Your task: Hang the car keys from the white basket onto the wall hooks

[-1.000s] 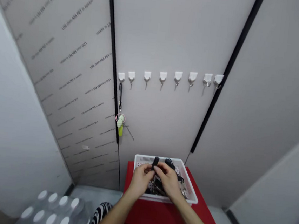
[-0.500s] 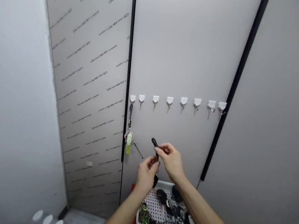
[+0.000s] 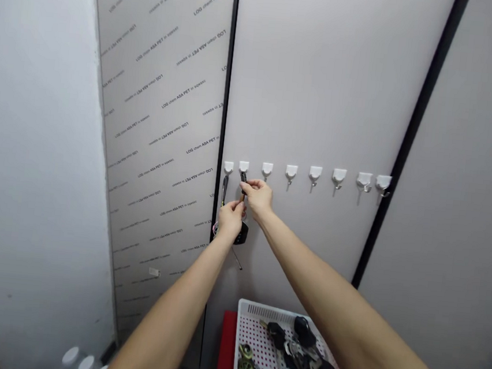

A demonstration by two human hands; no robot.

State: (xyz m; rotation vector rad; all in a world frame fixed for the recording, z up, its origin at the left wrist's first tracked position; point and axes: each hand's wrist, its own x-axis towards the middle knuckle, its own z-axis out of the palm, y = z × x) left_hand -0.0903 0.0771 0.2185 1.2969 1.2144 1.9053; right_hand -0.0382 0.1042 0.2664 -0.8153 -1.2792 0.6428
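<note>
Right hand [image 3: 258, 199] is pinching a black key strap [image 3: 243, 183] just under the second white adhesive hook [image 3: 243, 167], fingers [image 3: 251, 186] nearly closed. Left hand [image 3: 229, 219] is curling beside it (hold hidden, cannot tell). Black key fob [image 3: 242, 234] is dangling below them. Risks: a slackening pinch is dropping it toward the white basket [image 3: 269, 309]; the neighbouring lanyard [image 3: 224, 189] is snagging.

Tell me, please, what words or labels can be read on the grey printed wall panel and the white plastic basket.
"LOG chem ASA PET" on the grey printed wall panel; the words after it are too small to read.
Small white label on that panel: too blurred to read.
White plastic basket: nothing legible.
</note>
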